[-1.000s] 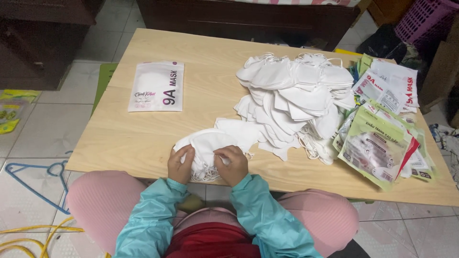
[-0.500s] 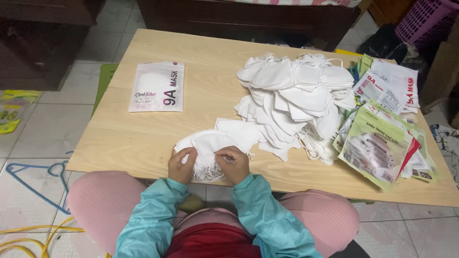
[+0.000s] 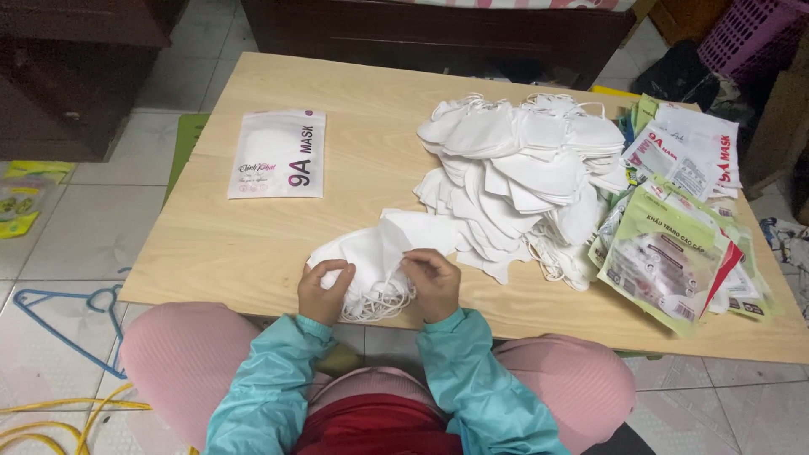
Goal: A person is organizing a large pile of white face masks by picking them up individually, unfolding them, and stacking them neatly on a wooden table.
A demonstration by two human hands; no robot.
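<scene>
Fingers of the left hand (image 3: pixel 323 291) and right hand (image 3: pixel 433 282) pinched a small stack of white masks (image 3: pixel 371 253) at the table's (image 3: pixel 253 253) near edge. Beside the big mask pile (image 3: pixel 522 177), these masks looked soft and light, best held by the folded edges.

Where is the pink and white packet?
In the head view, the pink and white packet lies flat on the left part of the wooden table, apart from the big pile of white masks to its right.

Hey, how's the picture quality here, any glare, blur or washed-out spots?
Head view: soft, even light, only faint shadows under the hands; the white mask pile is nearly washed out, folds hard to separate; no strong glare on the wooden table; left hand and right hand look reasonably sharp.
</scene>
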